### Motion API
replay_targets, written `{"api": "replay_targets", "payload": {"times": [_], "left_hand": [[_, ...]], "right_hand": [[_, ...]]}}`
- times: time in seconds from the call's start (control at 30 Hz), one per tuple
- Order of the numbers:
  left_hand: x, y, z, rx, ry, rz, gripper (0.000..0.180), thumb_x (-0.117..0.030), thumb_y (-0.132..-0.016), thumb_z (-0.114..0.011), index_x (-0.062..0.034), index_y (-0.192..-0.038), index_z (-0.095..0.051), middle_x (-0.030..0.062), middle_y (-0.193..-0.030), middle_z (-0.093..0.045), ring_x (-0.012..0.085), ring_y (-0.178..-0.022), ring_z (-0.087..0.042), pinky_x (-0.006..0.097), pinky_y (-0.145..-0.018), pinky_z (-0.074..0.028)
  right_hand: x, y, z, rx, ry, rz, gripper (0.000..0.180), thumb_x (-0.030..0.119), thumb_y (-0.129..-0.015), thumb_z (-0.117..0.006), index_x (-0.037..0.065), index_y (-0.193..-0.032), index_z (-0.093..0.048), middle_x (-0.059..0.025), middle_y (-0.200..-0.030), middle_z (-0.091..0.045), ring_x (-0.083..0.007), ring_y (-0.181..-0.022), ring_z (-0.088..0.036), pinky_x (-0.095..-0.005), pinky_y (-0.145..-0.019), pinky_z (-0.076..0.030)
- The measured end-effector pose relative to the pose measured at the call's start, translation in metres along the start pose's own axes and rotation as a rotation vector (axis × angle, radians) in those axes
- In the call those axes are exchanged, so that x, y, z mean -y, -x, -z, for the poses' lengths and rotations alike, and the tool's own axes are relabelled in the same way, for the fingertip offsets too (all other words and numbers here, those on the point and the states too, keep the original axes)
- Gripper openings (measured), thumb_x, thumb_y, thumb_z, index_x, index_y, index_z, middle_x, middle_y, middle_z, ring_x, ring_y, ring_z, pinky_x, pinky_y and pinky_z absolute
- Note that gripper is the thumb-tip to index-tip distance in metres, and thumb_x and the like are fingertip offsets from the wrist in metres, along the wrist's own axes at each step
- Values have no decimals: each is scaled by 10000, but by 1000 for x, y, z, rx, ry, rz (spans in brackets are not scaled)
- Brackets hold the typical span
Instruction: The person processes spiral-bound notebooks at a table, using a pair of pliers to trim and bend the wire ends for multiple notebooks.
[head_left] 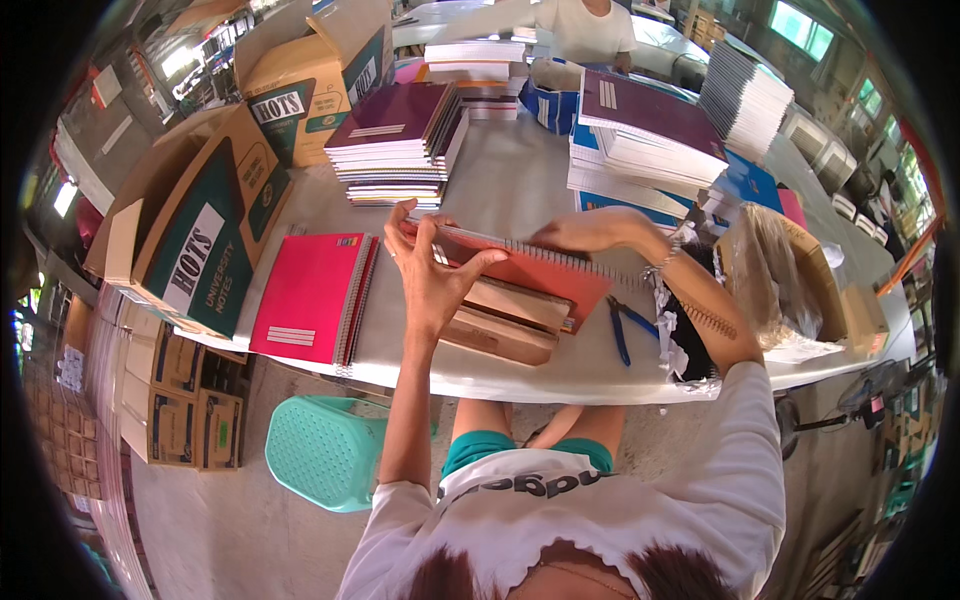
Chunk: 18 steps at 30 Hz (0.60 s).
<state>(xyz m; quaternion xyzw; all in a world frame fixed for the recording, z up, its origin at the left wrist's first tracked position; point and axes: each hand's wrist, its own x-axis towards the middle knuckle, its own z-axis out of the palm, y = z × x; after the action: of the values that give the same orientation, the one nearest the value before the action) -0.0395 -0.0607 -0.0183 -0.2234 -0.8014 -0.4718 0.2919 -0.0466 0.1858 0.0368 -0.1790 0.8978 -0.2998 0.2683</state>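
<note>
A red spiral notebook [535, 276] stands tilted, its wire-bound edge up, against a wooden block [500, 335] on the table. My left hand [440, 265] grips its left end, thumb on the near side and fingers over the top. The wire coil [625, 277] runs along the top edge and sticks out past the right end. Behind that edge is my right hand [585, 230], close to or touching the coil; its fingers are mostly hidden. Blue-handled pliers [630, 328] lie on the table right of the block.
Pink notebooks [305, 295] lie stacked at left, beside cardboard boxes [210, 245]. Purple-covered notebook stacks [390, 120] [650, 115] stand farther back. At right is an open box [835, 300] with clear plastic. A green stool [325, 450] stands below the table. Another person [590, 35] is across the table.
</note>
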Motion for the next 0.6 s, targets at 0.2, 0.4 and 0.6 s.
{"api": "replay_targets", "payload": {"times": [0.2,0.4,0.6], "left_hand": [[5,-3,-2,-33,-21,-82,676,-417,-566,-907,-70,-1043,-577,205,-1333,-326,395,-1233,-338,517,-970,-382],[9,1,6,-24,-17,-36,683,-449,-615,-880,-92,-1108,-570,205,-1322,-340,391,-1217,-356,515,-977,-375],[3,-5,4,37,65,-43,724,-413,-631,-881,-124,-1212,-558,198,-1349,-324,379,-1238,-355,505,-993,-372]], "right_hand": [[48,23,10,-78,-276,64,785,744,-885,-391,53,-1131,-669,0,-685,-517,-110,-596,-501,-271,-566,-439],[-8,-29,10,-119,303,-383,711,630,-918,-420,39,-1291,-553,-132,-1116,-657,-202,-821,-634,-310,-677,-546],[-18,-34,7,-78,118,-65,614,584,-959,-380,68,-1241,-556,-78,-1116,-655,-234,-842,-645,-272,-676,-522]]}}
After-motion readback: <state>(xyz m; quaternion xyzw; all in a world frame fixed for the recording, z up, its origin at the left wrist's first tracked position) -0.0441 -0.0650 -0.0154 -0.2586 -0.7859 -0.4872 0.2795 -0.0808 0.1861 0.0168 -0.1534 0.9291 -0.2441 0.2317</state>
